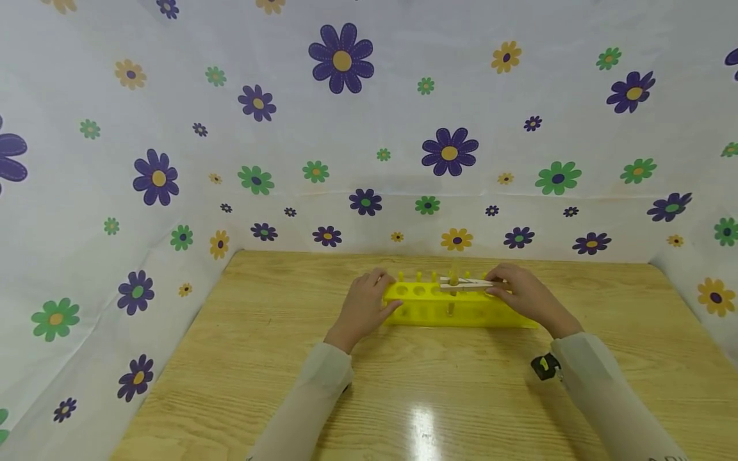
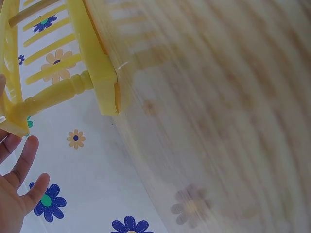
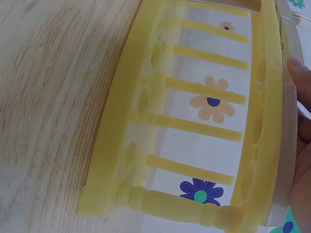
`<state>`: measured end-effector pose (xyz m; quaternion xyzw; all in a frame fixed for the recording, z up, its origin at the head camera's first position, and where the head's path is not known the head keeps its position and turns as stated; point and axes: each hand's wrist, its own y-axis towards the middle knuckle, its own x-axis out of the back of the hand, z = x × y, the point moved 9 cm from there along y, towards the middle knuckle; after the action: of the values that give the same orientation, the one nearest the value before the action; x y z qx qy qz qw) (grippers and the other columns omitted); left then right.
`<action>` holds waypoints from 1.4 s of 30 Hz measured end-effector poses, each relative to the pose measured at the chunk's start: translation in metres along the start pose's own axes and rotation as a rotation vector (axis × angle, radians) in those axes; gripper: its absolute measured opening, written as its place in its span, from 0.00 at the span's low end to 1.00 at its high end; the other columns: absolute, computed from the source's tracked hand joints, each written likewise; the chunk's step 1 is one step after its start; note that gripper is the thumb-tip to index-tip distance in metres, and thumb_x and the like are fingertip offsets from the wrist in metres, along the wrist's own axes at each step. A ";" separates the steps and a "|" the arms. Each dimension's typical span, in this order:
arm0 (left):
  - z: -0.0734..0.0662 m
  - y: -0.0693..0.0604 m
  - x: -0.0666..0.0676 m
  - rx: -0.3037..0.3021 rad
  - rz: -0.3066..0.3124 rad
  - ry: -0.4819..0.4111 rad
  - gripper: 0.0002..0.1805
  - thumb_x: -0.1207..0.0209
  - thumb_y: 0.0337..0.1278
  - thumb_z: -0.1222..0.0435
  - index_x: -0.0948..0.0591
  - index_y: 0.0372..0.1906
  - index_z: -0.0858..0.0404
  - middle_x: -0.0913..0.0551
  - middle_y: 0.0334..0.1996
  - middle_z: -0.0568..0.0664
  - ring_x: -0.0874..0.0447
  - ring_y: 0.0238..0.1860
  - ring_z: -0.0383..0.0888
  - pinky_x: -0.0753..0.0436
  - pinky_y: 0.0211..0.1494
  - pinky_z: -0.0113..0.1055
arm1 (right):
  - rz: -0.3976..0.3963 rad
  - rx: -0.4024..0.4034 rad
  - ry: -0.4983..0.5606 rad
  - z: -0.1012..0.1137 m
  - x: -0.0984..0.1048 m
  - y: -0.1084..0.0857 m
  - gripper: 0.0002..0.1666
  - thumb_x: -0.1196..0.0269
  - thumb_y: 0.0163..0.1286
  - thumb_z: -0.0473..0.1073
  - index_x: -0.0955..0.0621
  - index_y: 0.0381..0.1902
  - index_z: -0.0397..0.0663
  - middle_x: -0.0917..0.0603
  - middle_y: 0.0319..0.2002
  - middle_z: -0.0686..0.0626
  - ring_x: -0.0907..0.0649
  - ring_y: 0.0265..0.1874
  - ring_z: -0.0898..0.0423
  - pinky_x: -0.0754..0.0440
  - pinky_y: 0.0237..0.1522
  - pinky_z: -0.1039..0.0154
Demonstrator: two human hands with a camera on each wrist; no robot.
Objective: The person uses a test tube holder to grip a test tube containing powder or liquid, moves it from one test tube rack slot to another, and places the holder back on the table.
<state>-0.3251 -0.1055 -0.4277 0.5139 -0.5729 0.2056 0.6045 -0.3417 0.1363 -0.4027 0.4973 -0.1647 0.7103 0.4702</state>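
A yellow test tube rack [image 1: 412,313] stands on the table, with a row of round holes along its top. One test tube [image 1: 451,310] stands in a hole near the middle, its upper part rising above the rack. My right hand [image 1: 527,296] grips a wooden test tube clamp [image 1: 469,283], whose jaws lie around or against the tube; which of these I cannot tell. At the rack's left end, my left hand [image 1: 362,308] holds the top plate between thumb and fingers. In the left wrist view, some of its fingers [image 2: 24,162] spread away below the rack.
The wooden table [image 1: 277,307] reaches back to a white flowered cloth [image 1: 392,115], which hangs behind and on both sides. A black strap device [image 1: 544,366] is at the right wrist, near the sleeve cuff.
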 end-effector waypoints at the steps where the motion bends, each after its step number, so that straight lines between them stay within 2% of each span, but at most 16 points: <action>1: 0.000 0.000 0.000 0.002 0.003 0.000 0.22 0.40 0.57 0.50 0.25 0.51 0.59 0.26 0.49 0.49 0.24 0.48 0.46 0.25 0.58 0.45 | 0.000 0.001 -0.002 0.000 0.000 0.000 0.10 0.39 0.65 0.38 0.20 0.42 0.39 0.17 0.39 0.43 0.19 0.38 0.49 0.20 0.46 0.48; 21: 0.000 0.002 0.000 0.010 0.029 0.012 0.23 0.42 0.58 0.49 0.25 0.51 0.59 0.26 0.50 0.49 0.24 0.49 0.47 0.26 0.59 0.44 | 0.012 0.006 -0.019 0.002 -0.002 0.000 0.10 0.40 0.66 0.38 0.20 0.42 0.38 0.18 0.40 0.42 0.20 0.38 0.48 0.21 0.47 0.47; 42: -0.003 0.001 0.004 0.008 0.026 0.003 0.22 0.41 0.58 0.49 0.25 0.51 0.59 0.26 0.49 0.49 0.24 0.49 0.47 0.25 0.58 0.44 | -0.006 0.001 -0.046 0.003 -0.002 0.001 0.08 0.40 0.65 0.37 0.19 0.40 0.38 0.17 0.38 0.43 0.20 0.38 0.48 0.21 0.46 0.47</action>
<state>-0.3229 -0.1037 -0.4234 0.5083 -0.5778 0.2168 0.6007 -0.3402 0.1327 -0.4027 0.5142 -0.1739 0.6973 0.4681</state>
